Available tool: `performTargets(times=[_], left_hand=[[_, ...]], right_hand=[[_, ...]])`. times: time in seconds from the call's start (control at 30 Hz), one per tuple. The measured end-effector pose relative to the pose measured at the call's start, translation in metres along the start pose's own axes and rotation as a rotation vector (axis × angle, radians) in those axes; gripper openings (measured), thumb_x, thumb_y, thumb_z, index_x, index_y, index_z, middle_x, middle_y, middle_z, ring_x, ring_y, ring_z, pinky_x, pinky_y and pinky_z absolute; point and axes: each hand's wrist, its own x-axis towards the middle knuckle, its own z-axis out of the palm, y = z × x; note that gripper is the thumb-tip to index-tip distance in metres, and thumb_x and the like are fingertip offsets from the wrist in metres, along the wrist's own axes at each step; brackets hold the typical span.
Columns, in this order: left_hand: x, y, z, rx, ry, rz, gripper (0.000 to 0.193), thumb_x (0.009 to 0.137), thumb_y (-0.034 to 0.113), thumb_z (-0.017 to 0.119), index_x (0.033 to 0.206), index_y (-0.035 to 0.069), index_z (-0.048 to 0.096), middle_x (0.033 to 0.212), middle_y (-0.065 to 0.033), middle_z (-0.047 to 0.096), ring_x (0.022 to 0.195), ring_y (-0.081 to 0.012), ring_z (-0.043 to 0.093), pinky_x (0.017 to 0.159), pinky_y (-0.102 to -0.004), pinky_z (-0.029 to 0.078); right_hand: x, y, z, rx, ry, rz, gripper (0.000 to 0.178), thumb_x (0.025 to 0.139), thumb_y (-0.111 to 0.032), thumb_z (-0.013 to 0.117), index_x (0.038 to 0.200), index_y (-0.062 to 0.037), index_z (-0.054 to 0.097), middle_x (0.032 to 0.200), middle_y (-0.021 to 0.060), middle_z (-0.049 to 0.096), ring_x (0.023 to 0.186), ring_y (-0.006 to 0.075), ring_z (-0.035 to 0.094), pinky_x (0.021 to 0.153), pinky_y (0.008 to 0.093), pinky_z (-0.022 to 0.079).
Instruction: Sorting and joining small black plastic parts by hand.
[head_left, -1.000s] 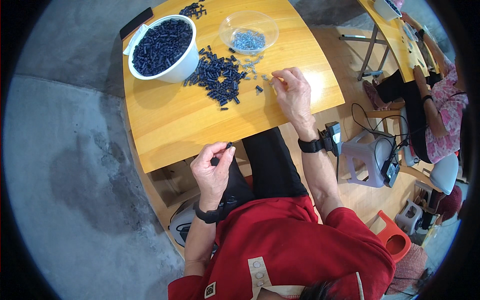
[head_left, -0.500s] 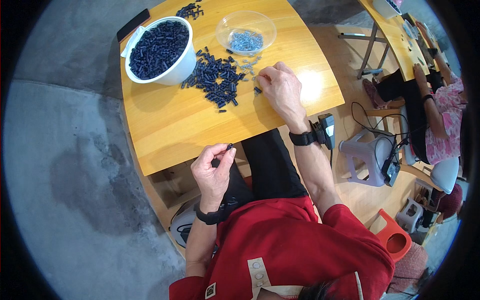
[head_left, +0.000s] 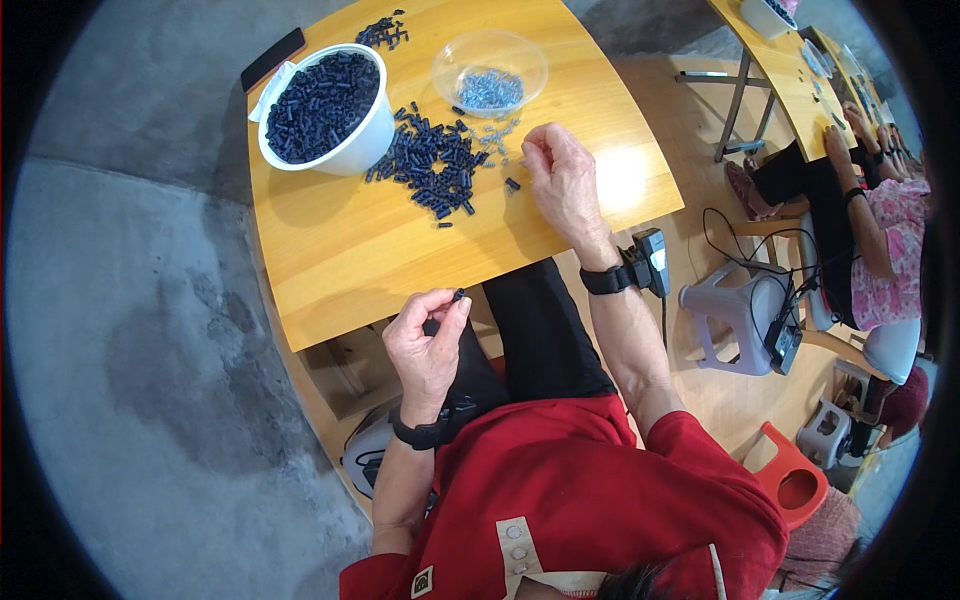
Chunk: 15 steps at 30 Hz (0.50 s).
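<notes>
My left hand is held in front of the table's near edge. Its thumb and forefinger pinch a small black tubular plastic part. Over the table my right hand has its fingers drawn together; whatever is between the tips is too small to make out. One dark tubular part lies alone just left of that hand. A loose pile of such black parts spreads farther left. Small clear pieces are scattered between the pile and a transparent round bowl, which holds more small bluish-clear pieces.
A white bucket full of black parts stands at the table's left side. Behind it are a dark phone-like slab and a small dark cluster. Stools, cables and another person at a table are to the right.
My right hand has drawn slightly right, away from the lone dark part, which now shows more fully. My left hand keeps its pinch in about the same place.
</notes>
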Motion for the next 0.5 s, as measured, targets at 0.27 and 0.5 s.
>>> performTargets(times=[0.27,0.5], left_hand=[[0.0,0.002,0.001,0.028,-0.01,0.012,0.015,0.083,-0.003,0.074,0.096,-0.001,0.068,0.089,-0.0035,0.067,0.08,-0.0084,0.061,0.076,-0.0224,0.05],[0.003,0.003,0.002,0.012,-0.019,0.002,0.014,0.083,-0.004,0.073,0.096,-0.002,0.067,0.09,-0.0041,0.067,0.081,-0.0088,0.06,0.076,-0.023,0.049]], right_hand=[[0.001,-0.002,-0.012,0.024,-0.109,0.141,0.012,0.088,-0.01,0.066,0.093,0.0003,0.066,0.081,0.0161,0.069,0.071,0.028,0.068,0.065,0.0365,0.054],[0.013,0.01,-0.017,-0.09,-0.068,-0.018,0.01,0.086,-0.007,0.065,0.094,-0.0013,0.069,0.09,0.0152,0.066,0.082,0.0312,0.066,0.072,0.0395,0.053]])
